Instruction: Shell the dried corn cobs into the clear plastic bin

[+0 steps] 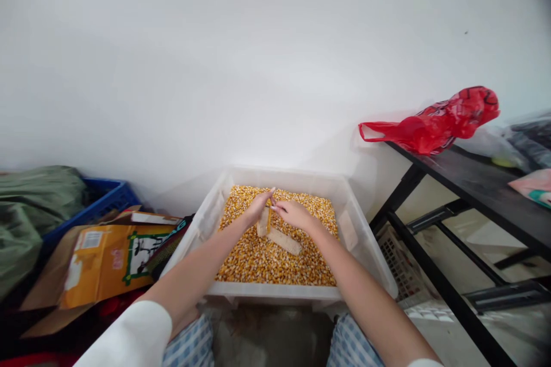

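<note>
Over a white plastic bin of loose corn kernels, my two hands meet around a corn cob. My left hand is closed around its upper part. The fingers of my right hand are bent onto the same cob from the other side, close to my left fingertips. Much of this cob is stripped pale, with a strip of yellow kernels on its right side. A bare cob lies on the kernels just below my hands. My fingers hide the cob's far end.
On the left are an orange cardboard box, a blue crate and a green bag. A dark table with a red plastic bag stands on the right. Below it sits a beige basket. A white wall rises behind the bin.
</note>
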